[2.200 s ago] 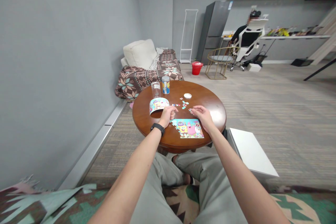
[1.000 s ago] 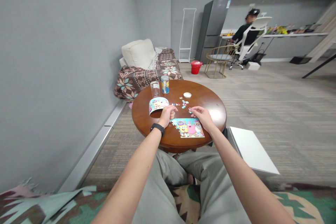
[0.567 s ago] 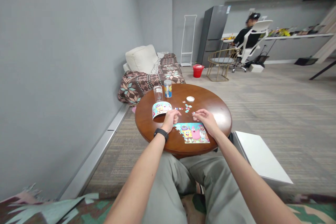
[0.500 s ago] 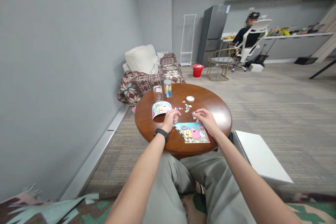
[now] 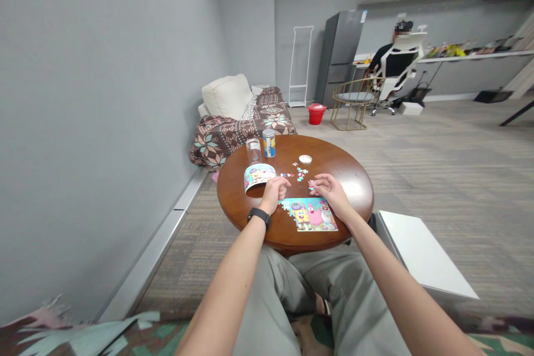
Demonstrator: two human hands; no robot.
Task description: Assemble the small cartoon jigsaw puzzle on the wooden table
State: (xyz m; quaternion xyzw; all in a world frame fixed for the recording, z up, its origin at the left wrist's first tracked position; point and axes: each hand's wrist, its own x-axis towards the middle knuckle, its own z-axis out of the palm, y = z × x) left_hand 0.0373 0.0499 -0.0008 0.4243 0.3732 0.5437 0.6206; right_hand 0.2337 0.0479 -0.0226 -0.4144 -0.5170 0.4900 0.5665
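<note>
A colourful cartoon jigsaw puzzle (image 5: 309,214) lies partly assembled on the round wooden table (image 5: 354,178). My left hand (image 5: 274,192), with a black wristband, rests curled at the puzzle's upper left corner. My right hand (image 5: 329,192) sits at the puzzle's upper right edge, fingers pinched on a small puzzle piece. Several loose pieces (image 5: 298,172) lie just beyond both hands. A curled printed picture sheet (image 5: 258,176) stands left of my left hand.
A clear glass (image 5: 253,151), a small printed can (image 5: 269,142) and a white lid (image 5: 305,159) stand at the table's far side. A white box (image 5: 423,256) sits on the floor to the right. A blanket-covered couch (image 5: 242,122) lies behind; another person sits at a far desk.
Both hands have stayed at the puzzle's top edge with only slight finger shifts. The view has drifted a little, so the table sits slightly further right and lower.
</note>
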